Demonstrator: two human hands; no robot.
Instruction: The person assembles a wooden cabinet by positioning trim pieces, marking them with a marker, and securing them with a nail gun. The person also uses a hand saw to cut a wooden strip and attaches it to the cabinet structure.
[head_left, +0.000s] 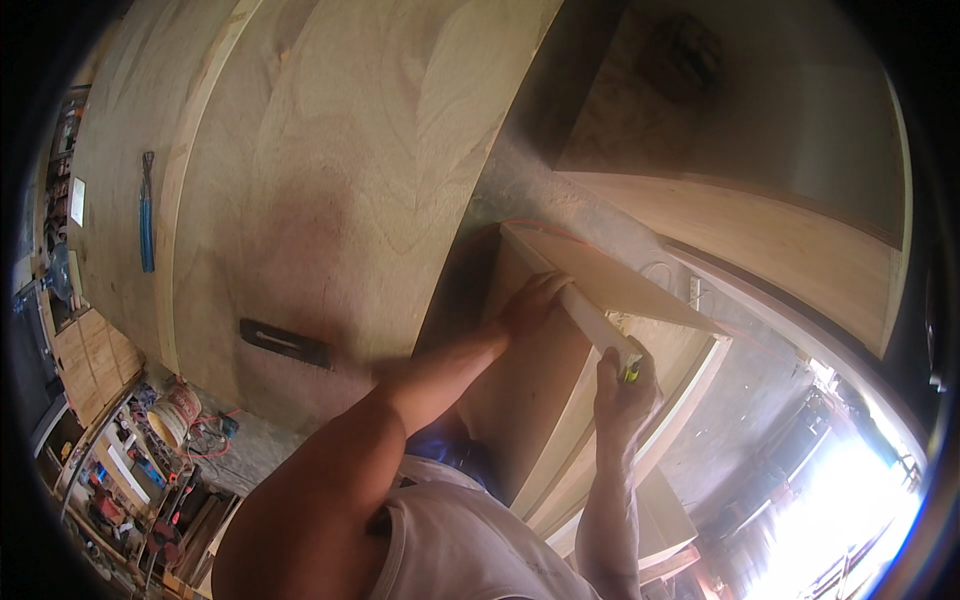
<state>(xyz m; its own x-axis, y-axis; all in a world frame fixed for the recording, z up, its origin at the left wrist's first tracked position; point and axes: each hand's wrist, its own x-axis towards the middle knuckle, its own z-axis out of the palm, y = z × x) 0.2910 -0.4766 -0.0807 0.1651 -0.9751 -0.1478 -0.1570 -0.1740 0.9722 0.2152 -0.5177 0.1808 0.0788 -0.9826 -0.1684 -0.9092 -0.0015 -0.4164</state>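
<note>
Just past the centre of my view, toward 3 o'clock, a pale wooden strip [597,322] runs slantwise along the upper edge of a wooden box-like piece [530,405]. My left hand [533,303], near the centre, lies over the strip with its fingers bent across it; how tightly it presses, I cannot tell. My right hand [628,388], at 4 o'clock, is closed around the strip's near end, where a small yellow-green object [631,371] shows beside my fingers. From 8 to 11 o'clock spreads a broad plywood counter [350,130]; on it lie a dark slotted plate [285,343] toward 8 o'clock and a blue-handled tool [147,225] toward 9.
</note>
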